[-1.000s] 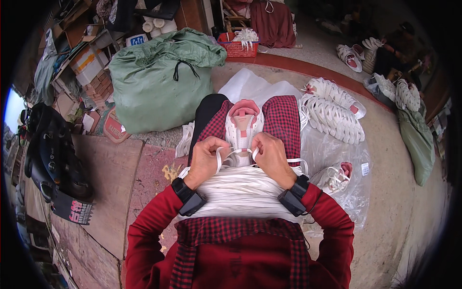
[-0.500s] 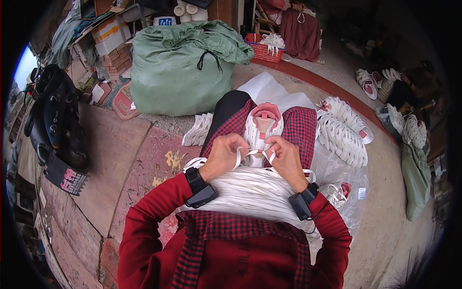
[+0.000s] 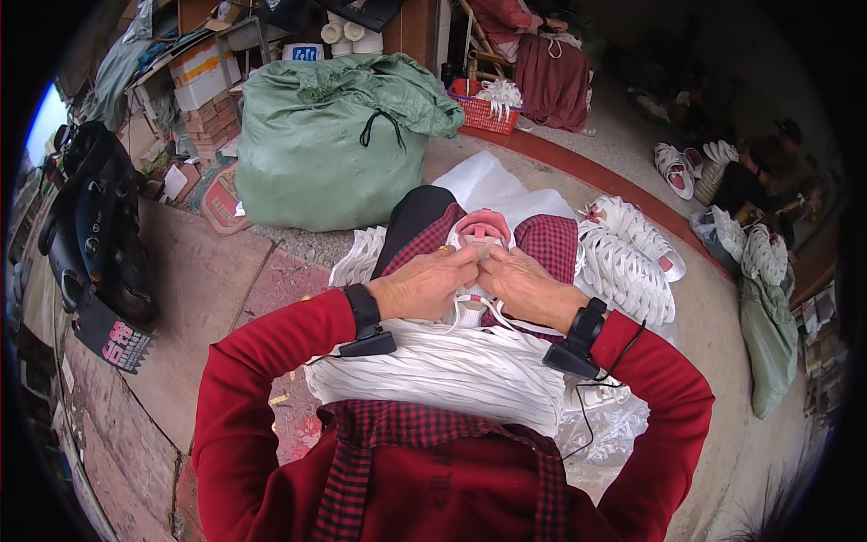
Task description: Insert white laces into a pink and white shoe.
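A white sneaker point(image 3: 469, 312) with a pink collar lies between my thighs, its collar away from me and its toe toward me. Over its tongue my left hand point(image 3: 435, 278) and my right hand point(image 3: 524, 282) meet, fingertips pinched together on the upper. Exactly which part they grip is hidden by the fingers. White lace point(image 3: 497, 310) runs across the shoe below my hands, with its loose lengths trailing toward my lap. A thick bundle of white laces point(image 3: 433, 370) lies across my lap, just under my wrists.
Stacked white shoe pieces lie to the right point(image 3: 623, 262) and left point(image 3: 359, 256) of my legs. A big green sack point(image 3: 325, 154) stands ahead. Beyond it are a red basket point(image 3: 488, 113) with laces and a seated person point(image 3: 551, 81). A black vehicle part point(image 3: 99, 226) stands left.
Both hands have moved up the shoe from the laces near the toe to the tongue, coming together there. The lace lengths they held now hang loose. The view has shifted slightly.
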A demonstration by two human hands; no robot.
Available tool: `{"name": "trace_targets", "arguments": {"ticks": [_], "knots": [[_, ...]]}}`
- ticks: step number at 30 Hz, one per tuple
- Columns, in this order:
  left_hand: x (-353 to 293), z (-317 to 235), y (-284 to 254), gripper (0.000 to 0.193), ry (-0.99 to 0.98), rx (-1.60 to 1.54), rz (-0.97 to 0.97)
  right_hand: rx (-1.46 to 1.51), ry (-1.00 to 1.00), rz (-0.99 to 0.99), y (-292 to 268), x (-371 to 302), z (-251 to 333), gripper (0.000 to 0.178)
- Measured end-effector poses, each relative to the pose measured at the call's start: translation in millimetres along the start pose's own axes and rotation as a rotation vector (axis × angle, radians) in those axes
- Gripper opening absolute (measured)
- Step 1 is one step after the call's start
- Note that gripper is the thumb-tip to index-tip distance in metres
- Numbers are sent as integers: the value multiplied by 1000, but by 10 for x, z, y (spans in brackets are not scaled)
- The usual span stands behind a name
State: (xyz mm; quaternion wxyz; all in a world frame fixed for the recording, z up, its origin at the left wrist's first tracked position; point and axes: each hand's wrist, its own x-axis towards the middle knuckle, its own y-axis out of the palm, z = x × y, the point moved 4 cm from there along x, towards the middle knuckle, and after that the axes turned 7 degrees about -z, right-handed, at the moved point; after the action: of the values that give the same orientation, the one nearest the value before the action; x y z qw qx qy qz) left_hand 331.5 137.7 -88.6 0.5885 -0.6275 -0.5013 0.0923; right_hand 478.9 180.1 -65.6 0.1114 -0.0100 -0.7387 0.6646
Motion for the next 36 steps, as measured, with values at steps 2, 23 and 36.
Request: {"name": "trace_targets", "arguments": {"ticks": [2, 23, 36], "knots": [[49, -23, -28, 39, 120, 6, 170, 84, 31, -35, 51, -12, -88, 26], [137, 274, -50, 21, 395, 131, 211, 292, 122, 375, 182, 205, -520, 29], [445, 429, -10, 22, -78, -106, 630, 322, 557, 581, 243, 424, -565, 42]]}}
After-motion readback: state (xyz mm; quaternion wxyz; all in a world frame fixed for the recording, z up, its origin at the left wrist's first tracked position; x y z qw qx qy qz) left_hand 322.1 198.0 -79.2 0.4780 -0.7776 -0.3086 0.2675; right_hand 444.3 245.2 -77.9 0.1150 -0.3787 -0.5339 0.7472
